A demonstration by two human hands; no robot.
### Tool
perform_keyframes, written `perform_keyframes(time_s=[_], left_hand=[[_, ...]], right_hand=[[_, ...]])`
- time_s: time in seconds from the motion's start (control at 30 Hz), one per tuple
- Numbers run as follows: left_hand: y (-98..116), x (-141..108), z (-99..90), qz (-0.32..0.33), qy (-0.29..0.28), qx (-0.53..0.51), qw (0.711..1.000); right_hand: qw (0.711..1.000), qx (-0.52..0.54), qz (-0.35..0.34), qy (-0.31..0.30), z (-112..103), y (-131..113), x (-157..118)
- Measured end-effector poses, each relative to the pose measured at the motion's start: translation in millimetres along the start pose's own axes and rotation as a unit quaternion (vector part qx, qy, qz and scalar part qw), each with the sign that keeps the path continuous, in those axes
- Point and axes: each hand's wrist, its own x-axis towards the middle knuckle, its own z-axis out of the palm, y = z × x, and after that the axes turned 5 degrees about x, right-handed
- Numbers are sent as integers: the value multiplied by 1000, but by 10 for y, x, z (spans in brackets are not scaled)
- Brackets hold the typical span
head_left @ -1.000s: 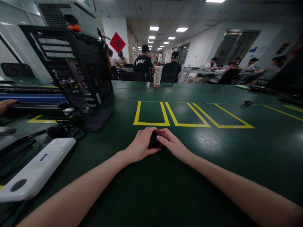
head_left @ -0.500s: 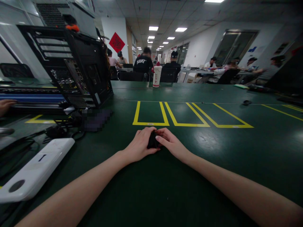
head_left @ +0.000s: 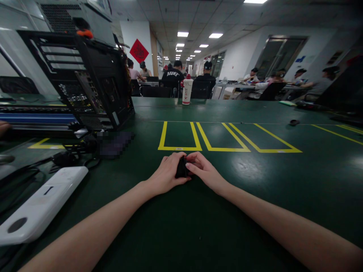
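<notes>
A small black object [head_left: 180, 168] sits between my two hands, just above or on the dark green table [head_left: 198, 230]; its kind is hard to make out. My left hand [head_left: 166, 172] curls round its left side, thumb below and fingers over the top. From the right, my right hand [head_left: 202, 169] holds the same piece, with the thumb pressed to its near edge and the fingers bent behind it. The hands cover most of it.
Yellow tape outlines [head_left: 181, 148] lie just beyond my hands. A white bottle [head_left: 186, 92] stands farther back. On the left are a black computer case [head_left: 104, 83], a white device [head_left: 48, 200] and cables. A small black ring-like item [head_left: 294, 122] lies right. People sit behind.
The view has shifted very slightly. Both hands keep their places around the black object, with no clear movement of it. At the far left edge, another person's hand has drawn back a little.
</notes>
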Motion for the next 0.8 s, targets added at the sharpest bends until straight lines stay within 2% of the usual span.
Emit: perform_keyframes(time_s=[0.3,0.53,0.8], left_hand=[[0,-2,3,-3,1,6,1000],[33,0,-49,-9,-16,-10,1000],[51,-7,-77,-7,-24,-15,1000]], right_hand=[[999,34,-32,-29,4,3,-15],[1000,-7,-7,-8,0,9,-2],[999,11,-15,-36,22,-42,-27]])
